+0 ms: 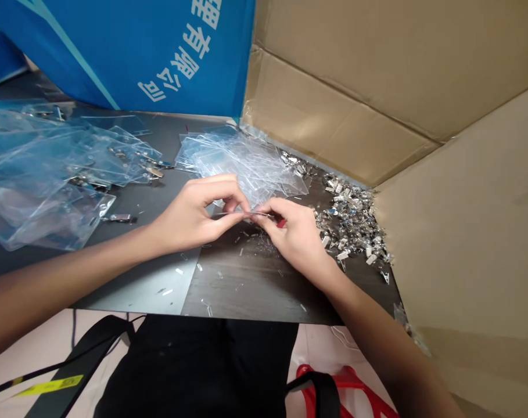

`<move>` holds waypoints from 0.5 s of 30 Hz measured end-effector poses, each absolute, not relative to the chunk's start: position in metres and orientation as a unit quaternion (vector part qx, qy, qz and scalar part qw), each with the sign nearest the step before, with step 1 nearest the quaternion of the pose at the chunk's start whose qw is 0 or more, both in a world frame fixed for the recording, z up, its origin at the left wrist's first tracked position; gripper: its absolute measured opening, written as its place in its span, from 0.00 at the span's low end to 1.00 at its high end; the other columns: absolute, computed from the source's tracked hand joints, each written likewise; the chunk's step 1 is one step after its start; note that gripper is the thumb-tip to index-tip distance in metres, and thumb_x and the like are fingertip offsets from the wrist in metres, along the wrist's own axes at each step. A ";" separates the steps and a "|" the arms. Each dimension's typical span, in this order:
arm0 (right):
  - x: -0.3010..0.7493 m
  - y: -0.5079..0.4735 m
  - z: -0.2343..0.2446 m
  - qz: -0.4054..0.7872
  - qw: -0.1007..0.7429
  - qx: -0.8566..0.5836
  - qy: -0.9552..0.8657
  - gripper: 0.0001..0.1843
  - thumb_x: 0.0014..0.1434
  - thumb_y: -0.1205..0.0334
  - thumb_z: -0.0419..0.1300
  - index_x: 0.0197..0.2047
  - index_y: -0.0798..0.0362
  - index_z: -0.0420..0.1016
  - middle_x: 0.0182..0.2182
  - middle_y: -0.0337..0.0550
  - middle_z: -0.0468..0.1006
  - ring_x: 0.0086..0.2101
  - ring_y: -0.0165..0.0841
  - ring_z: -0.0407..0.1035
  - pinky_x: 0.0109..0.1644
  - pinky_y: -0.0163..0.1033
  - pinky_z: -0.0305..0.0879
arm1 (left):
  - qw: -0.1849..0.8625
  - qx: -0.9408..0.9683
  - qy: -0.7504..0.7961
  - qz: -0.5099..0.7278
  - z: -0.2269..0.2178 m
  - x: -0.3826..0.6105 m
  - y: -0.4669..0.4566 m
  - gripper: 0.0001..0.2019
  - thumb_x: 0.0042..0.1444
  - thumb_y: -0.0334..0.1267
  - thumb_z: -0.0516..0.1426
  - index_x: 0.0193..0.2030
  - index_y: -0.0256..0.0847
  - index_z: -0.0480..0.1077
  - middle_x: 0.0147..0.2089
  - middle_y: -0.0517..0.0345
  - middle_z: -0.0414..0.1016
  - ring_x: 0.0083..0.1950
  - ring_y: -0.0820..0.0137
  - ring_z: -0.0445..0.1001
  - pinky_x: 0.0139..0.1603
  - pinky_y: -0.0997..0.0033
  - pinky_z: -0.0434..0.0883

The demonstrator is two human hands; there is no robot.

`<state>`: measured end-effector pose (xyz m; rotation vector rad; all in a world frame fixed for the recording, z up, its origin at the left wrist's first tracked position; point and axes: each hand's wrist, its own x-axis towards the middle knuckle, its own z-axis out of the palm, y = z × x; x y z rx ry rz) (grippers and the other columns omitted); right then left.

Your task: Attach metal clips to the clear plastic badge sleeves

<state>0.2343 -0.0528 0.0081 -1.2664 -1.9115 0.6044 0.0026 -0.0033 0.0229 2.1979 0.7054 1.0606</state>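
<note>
My left hand (205, 206) and my right hand (292, 229) meet over the middle of the table, thumbs and fingertips pinched together. Between them is a clear plastic badge holder (251, 214), seen nearly edge-on, so its face is hidden. A small red thing (282, 223) shows at the fingers of my right hand; its kind is unclear. Just beyond my hands lies a pile of clear badge holders (246, 159). Metal badge clips (351, 217) are heaped to the right of my right hand.
At the left lie clear badge holders with metal clips attached (41, 168). Small clear plastic scraps (209, 307) are scattered on the dark table (255, 296). A blue printed panel (115, 52) and cardboard walls (333, 98) border the back and right. Below is a red stool (351, 380).
</note>
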 end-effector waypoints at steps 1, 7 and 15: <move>0.234 -0.053 0.008 0.228 0.381 -0.491 -0.750 0.06 0.72 0.61 0.71 0.40 0.49 0.84 0.47 0.47 0.88 0.37 0.35 0.77 0.43 0.41 0.72 | 0.291 0.826 0.264 0.405 0.023 0.002 -0.003 0.05 0.65 0.37 0.69 0.36 0.46 0.82 0.33 0.58 0.78 0.34 0.67 0.74 0.41 0.65 0.70; 0.233 -0.053 0.008 0.198 0.375 -0.474 -0.772 0.10 0.73 0.64 0.72 0.37 0.50 0.80 0.36 0.40 0.81 0.37 0.35 0.73 0.44 0.40 0.68 | 0.261 0.829 0.263 0.419 0.023 0.000 -0.002 0.05 0.67 0.35 0.68 0.37 0.44 0.81 0.33 0.60 0.79 0.34 0.69 0.75 0.40 0.66 0.70; 0.231 -0.054 0.007 0.233 0.362 -0.434 -0.791 0.10 0.75 0.62 0.71 0.37 0.50 0.83 0.37 0.41 0.85 0.39 0.36 0.79 0.48 0.42 0.73 | 0.266 0.828 0.276 0.409 0.023 -0.003 0.000 0.05 0.68 0.35 0.67 0.39 0.42 0.82 0.36 0.59 0.82 0.37 0.68 0.79 0.42 0.68 0.75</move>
